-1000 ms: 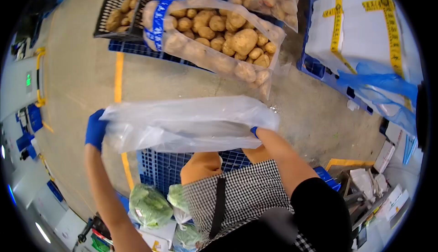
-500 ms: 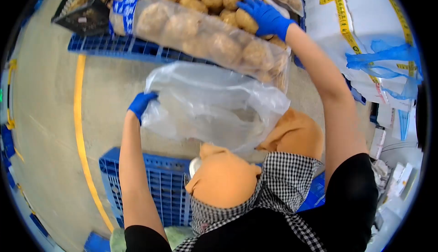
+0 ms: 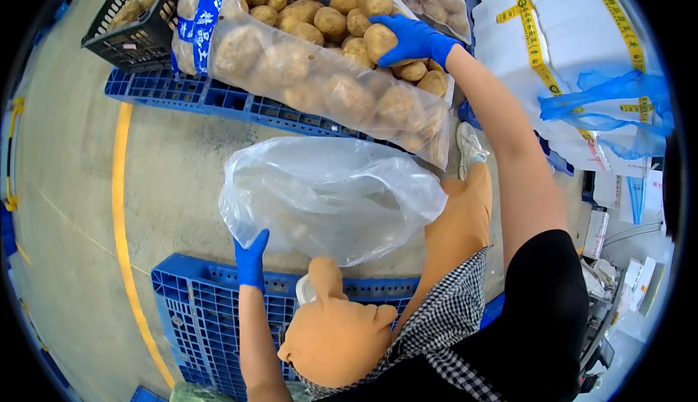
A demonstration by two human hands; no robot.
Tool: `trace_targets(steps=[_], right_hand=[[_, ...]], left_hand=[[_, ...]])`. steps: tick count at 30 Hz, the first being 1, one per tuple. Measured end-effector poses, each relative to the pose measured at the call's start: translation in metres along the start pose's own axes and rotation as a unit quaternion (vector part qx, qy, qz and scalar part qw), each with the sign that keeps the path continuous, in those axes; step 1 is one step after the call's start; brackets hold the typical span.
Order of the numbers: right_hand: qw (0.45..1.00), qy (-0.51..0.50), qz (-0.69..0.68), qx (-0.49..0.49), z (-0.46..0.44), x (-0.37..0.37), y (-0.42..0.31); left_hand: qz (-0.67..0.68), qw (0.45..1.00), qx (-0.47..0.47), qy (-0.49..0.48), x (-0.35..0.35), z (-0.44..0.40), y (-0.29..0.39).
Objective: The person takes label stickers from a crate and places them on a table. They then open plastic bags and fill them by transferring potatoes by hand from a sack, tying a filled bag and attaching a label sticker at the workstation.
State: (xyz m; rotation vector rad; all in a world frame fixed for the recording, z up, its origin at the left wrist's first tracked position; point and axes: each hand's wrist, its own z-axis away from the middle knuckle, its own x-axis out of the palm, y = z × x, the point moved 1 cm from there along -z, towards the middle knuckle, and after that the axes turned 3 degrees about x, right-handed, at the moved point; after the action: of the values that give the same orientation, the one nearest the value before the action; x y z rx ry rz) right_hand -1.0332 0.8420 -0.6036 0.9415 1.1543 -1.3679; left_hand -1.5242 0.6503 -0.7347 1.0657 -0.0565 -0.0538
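Observation:
My right hand (image 3: 416, 41), in a blue glove, reaches into the slit-open sack of potatoes (image 3: 349, 96). Its fingers curl round a potato (image 3: 379, 42) that lies among several others. Lower down, my left hand (image 3: 251, 258), also gloved in blue, pinches the near left edge of a large clear plastic bag (image 3: 327, 191). The bag is spread open in front of my legs, its mouth facing up. What lies at its bottom is blurred by the plastic.
Blue pallets lie under the sack (image 3: 218, 100) and by my knees (image 3: 196, 307). A black crate (image 3: 134, 42) holds more potatoes at the far left. White taped boxes (image 3: 574, 31) stand at the right, with blue plastic (image 3: 611, 104) hanging on them. A yellow floor line (image 3: 122, 205) runs at the left.
My left hand has moved down and slightly right with the bag's edge. The bag's mouth is wider and lower. My right hand stays at the potatoes, its fingers now curled round one.

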Motion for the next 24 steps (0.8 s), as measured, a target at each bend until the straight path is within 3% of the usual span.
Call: trace_targets(steps=[2, 3, 5, 6, 10, 11, 13, 16, 17, 18, 20, 23, 24], right_hand=[[0.991, -0.017, -0.127, 0.049, -0.003, 0.005, 0.005], [0.976, 0.0, -0.208, 0.07, -0.003, 0.011, 0.01], [0.926, 0.04, -0.359, 0.107, -0.002, 0.017, 0.022], [0.879, 0.002, -0.462, 0.114, 0.005, 0.008, 0.013], [0.871, 0.007, -0.466, 0.156, 0.013, 0.001, 0.006], [0.841, -0.065, -0.506, 0.179, 0.012, -0.001, 0.002], [0.901, -0.124, -0.393, 0.138, 0.011, -0.005, -0.004], [0.965, -0.062, -0.255, 0.015, 0.019, 0.003, -0.024], [0.946, -0.066, -0.316, 0.033, 0.024, 0.006, -0.03], [0.923, -0.068, -0.376, 0.052, 0.03, 0.006, -0.036], [0.859, -0.083, -0.499, 0.077, 0.044, -0.004, -0.052], [0.578, -0.071, -0.81, 0.073, 0.069, 0.005, -0.058], [0.518, -0.112, -0.848, 0.008, 0.084, 0.006, -0.072]], left_hand=[[-0.001, 0.999, -0.024, 0.045, 0.015, -0.019, 0.009], [0.039, 0.998, -0.036, 0.015, 0.016, -0.025, 0.013], [0.119, 0.99, -0.055, -0.054, 0.017, -0.044, 0.022], [0.142, 0.987, -0.056, -0.051, 0.024, -0.04, 0.04], [0.203, 0.968, -0.097, -0.109, 0.032, 0.001, 0.095], [0.218, 0.963, -0.082, -0.137, 0.031, 0.009, 0.097], [0.254, 0.947, -0.043, -0.194, 0.031, 0.019, 0.099], [0.244, 0.944, -0.009, -0.22, 0.036, 0.029, 0.109], [0.234, 0.948, 0.004, -0.214, 0.035, 0.033, 0.11], [0.228, 0.943, -0.009, -0.243, 0.028, 0.027, 0.099], [0.259, 0.942, 0.01, -0.212, 0.035, 0.033, 0.102], [0.27, 0.946, 0.023, -0.176, 0.044, 0.034, 0.109], [0.265, 0.951, 0.002, -0.161, 0.045, 0.034, 0.108]])
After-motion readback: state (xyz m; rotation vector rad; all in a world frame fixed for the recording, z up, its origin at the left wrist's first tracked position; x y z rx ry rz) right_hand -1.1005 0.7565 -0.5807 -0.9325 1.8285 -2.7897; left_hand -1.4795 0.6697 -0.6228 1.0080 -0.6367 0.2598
